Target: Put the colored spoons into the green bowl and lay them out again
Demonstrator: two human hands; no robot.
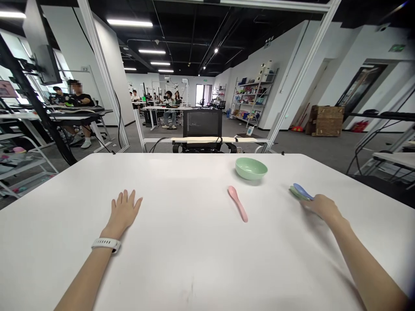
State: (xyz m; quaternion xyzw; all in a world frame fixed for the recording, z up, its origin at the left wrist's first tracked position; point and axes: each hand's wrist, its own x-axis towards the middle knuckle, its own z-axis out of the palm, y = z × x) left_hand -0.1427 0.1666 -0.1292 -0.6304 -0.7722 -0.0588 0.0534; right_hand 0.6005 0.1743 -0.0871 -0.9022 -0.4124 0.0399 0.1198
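On the right side of the white table, my right hand (pixel 322 207) is closed around the handle end of a blue spoon (pixel 303 191). A green spoon (pixel 295 192) lies right under the blue one, its bowl showing and its handle hidden by my fingers. My left hand (pixel 123 211) rests palm down on the left of the table, fingers spread, holding nothing; a pale band circles that wrist. Between the hands lies a pink spoon (pixel 238 204), bowl pointing away from me. Behind it a light green bowl (pixel 251 168) stands upright near the far edge.
The white table (pixel 181 255) spans the foreground. Past its far edge stand a black mesh chair (pixel 202 123) and a metal frame (pixel 293 77). A wheeled cart (pixel 24 162) is at the left. Several people sit at desks in the background.
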